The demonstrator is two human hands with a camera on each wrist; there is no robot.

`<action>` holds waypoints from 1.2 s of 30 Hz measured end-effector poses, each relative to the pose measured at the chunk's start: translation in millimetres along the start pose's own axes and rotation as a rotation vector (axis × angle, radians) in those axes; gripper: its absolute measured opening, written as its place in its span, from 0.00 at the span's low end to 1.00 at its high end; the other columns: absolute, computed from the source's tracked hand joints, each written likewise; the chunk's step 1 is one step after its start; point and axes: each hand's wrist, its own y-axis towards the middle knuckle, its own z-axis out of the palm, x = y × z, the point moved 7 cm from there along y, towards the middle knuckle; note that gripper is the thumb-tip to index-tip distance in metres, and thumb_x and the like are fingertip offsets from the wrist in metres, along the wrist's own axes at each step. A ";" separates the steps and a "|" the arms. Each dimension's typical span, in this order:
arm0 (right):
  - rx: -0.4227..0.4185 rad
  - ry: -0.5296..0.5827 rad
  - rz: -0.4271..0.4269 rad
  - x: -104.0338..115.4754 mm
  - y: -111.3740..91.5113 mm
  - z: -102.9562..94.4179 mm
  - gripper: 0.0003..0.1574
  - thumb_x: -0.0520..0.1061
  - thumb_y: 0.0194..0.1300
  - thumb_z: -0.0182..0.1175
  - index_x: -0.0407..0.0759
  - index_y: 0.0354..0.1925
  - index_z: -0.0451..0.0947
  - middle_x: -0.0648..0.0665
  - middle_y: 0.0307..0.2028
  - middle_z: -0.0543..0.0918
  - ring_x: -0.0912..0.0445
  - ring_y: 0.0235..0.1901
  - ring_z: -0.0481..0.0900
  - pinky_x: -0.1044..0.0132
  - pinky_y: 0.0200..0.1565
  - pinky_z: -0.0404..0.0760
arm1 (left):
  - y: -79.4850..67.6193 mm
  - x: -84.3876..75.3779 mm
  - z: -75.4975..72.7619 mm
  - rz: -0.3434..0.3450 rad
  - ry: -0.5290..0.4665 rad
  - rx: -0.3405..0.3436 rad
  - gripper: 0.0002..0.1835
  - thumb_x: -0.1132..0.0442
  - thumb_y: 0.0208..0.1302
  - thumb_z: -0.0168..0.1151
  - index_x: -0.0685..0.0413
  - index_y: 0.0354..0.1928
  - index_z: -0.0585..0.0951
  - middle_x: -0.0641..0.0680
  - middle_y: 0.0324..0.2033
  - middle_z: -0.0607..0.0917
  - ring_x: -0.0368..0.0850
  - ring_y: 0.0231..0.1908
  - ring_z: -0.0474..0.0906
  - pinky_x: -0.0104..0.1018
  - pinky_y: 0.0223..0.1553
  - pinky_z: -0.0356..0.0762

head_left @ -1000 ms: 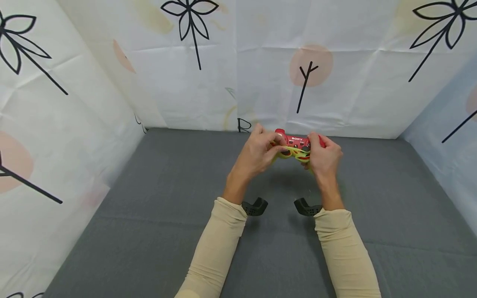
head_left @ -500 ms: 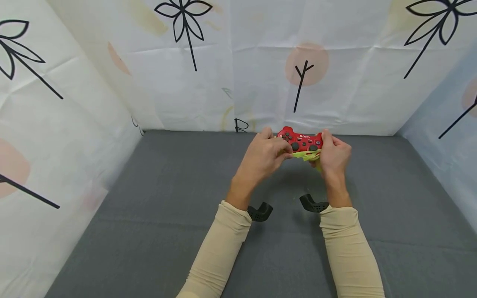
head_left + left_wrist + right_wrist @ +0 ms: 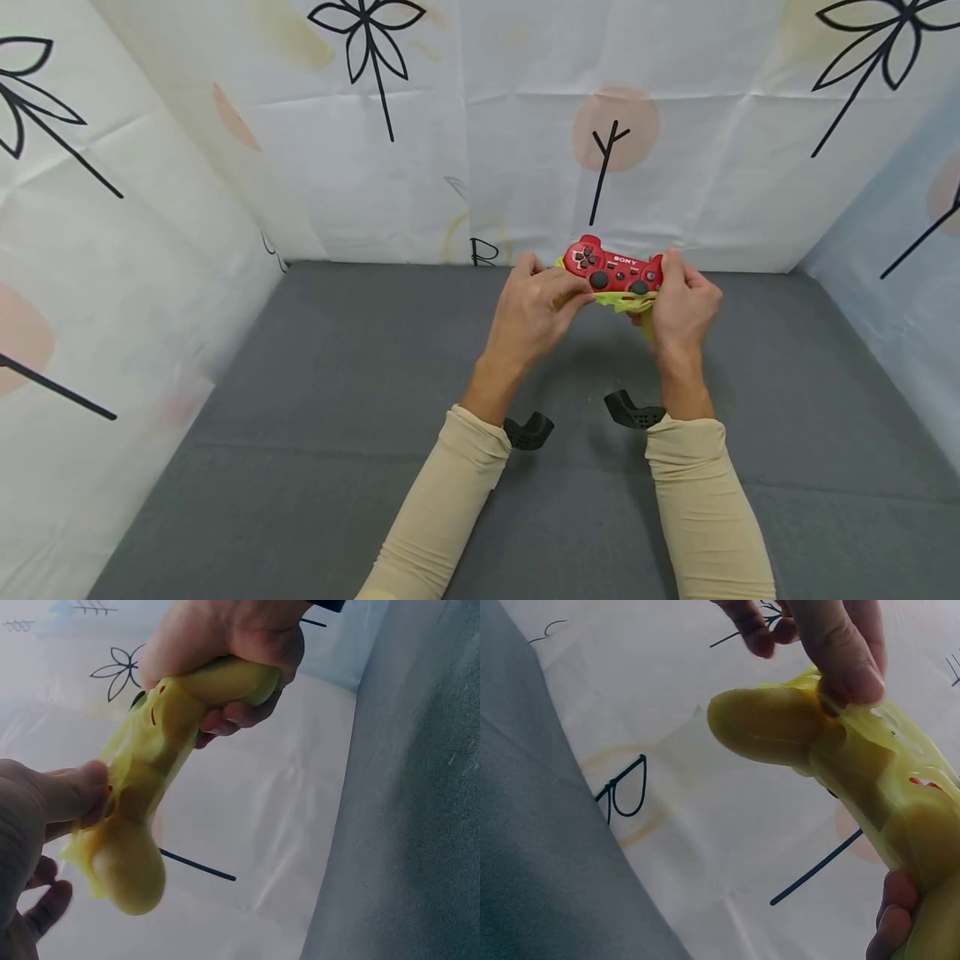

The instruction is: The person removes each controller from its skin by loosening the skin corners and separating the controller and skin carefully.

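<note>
A red game controller is held up near the table's far edge, its button face showing in the head view. A thin, stretchy yellow controller cover encloses its underside and both handles, seen in the left wrist view as a wrapped handle. My left hand pinches the cover's edge between thumb and fingers, beside the left handle. My right hand grips the covered right handle; its fingertips curl round it in the right wrist view. Through slits in the cover, bits of red show.
A grey cloth-covered table lies below the hands. White patterned fabric walls rise behind it and on both sides, the back one close past the controller. Dark camera mounts sit at both wrists.
The controller has moved up and right with both hands, and more of its button face shows. Yellow cover that lay across its thumbsticks now sits along the lower edge.
</note>
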 end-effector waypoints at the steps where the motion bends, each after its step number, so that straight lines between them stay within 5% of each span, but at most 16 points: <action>1: 0.001 0.009 -0.006 0.8 -0.3 0.3 0.22 0.61 0.70 0.62 0.48 0.31 0.86 0.50 0.18 0.80 0.59 0.09 0.75 0.69 0.14 0.75 | 0.4 -1.0 -1.1 0.007 -0.009 -0.019 0.08 0.53 0.64 0.71 0.47 0.39 0.91 0.44 0.35 0.92 0.44 0.36 0.71 0.36 0.44 0.68; 8: 0.010 0.017 -0.009 1.0 -4.7 4.1 0.21 0.61 0.71 0.61 0.46 0.35 0.87 0.50 0.19 0.81 0.60 0.10 0.74 0.70 0.14 0.75 | 0.0 -4.4 -6.7 0.076 0.042 -0.105 0.08 0.55 0.66 0.70 0.50 0.37 0.92 0.48 0.38 0.89 0.47 0.40 0.70 0.37 0.45 0.70; 14: 0.002 -0.007 -0.059 3.3 -8.0 9.0 0.21 0.60 0.71 0.62 0.46 0.39 0.88 0.51 0.21 0.82 0.61 0.12 0.76 0.71 0.15 0.77 | -2.1 4.4 -9.1 0.031 0.086 -0.115 0.08 0.53 0.65 0.71 0.48 0.39 0.93 0.48 0.37 0.84 0.47 0.41 0.70 0.35 0.44 0.74; 22: 0.030 -0.002 -0.141 9.7 -7.8 12.6 0.18 0.58 0.73 0.60 0.48 0.41 0.88 0.52 0.23 0.83 0.61 0.12 0.77 0.71 0.15 0.76 | -2.6 23.2 -6.9 -0.177 -0.195 -0.064 0.17 0.55 0.61 0.75 0.54 0.49 0.89 0.51 0.49 0.85 0.47 0.51 0.75 0.35 0.49 0.77; 29: 0.051 -0.006 -0.121 12.5 -4.6 12.0 0.18 0.58 0.72 0.61 0.48 0.41 0.88 0.52 0.24 0.83 0.60 0.13 0.78 0.70 0.15 0.77 | -6.7 41.1 4.8 -0.354 -0.420 0.149 0.45 0.52 0.53 0.81 0.48 0.72 0.71 0.50 0.67 0.74 0.44 0.66 0.69 0.40 0.62 0.77; 33: 0.063 0.025 -0.065 11.6 -2.2 9.9 0.18 0.59 0.71 0.62 0.48 0.40 0.89 0.51 0.23 0.83 0.59 0.12 0.77 0.68 0.14 0.76 | -11.4 43.9 15.6 -0.336 -0.466 0.309 0.54 0.57 0.53 0.81 0.45 0.79 0.60 0.50 0.73 0.67 0.44 0.68 0.67 0.43 0.66 0.74; 36: 0.065 0.053 -0.022 10.7 0.0 6.2 0.19 0.59 0.71 0.63 0.47 0.38 0.88 0.51 0.21 0.83 0.58 0.11 0.77 0.67 0.13 0.76 | -12.4 43.6 19.5 -0.288 -0.524 0.336 0.53 0.64 0.55 0.78 0.46 0.80 0.58 0.50 0.74 0.65 0.45 0.67 0.70 0.41 0.64 0.77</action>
